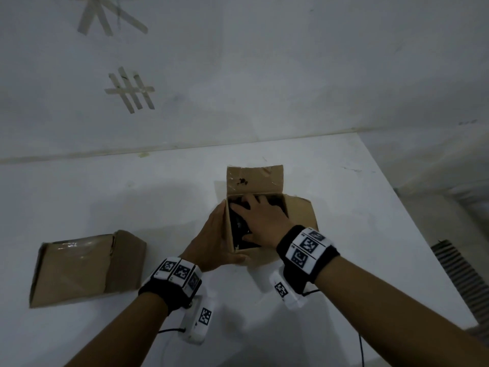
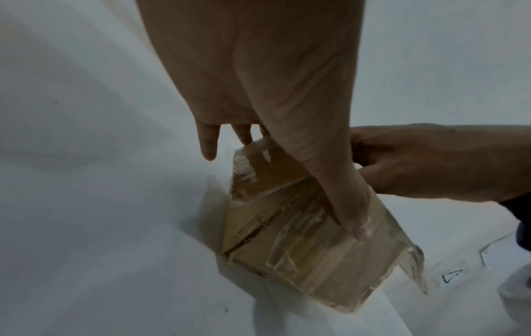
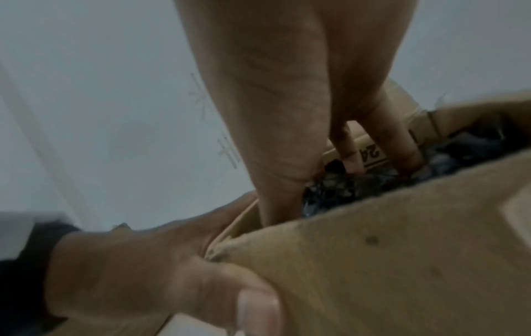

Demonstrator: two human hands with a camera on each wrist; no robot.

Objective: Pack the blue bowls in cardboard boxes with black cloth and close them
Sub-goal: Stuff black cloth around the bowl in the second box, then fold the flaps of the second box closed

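White table [image 1: 344, 207] against a white wall w/ tape marks [image 1: 131, 90]. Open cardboard box [image 1: 299, 215] sits mid-table, back flap up, right flap folded out. Black cloth [image 1: 238, 226] fills the inside; no bowl visible under it. Right hand [image 1: 260, 219] is down in the box, fingers spread flat, pressing on the cloth, not gripping. Left hand [image 1: 214, 239] cups the box's left wall from outside, thumb along the near corner, fingers against the side, steadying it. 2nd cardboard box [image 1: 84, 266] lies closed, well apart to the left.
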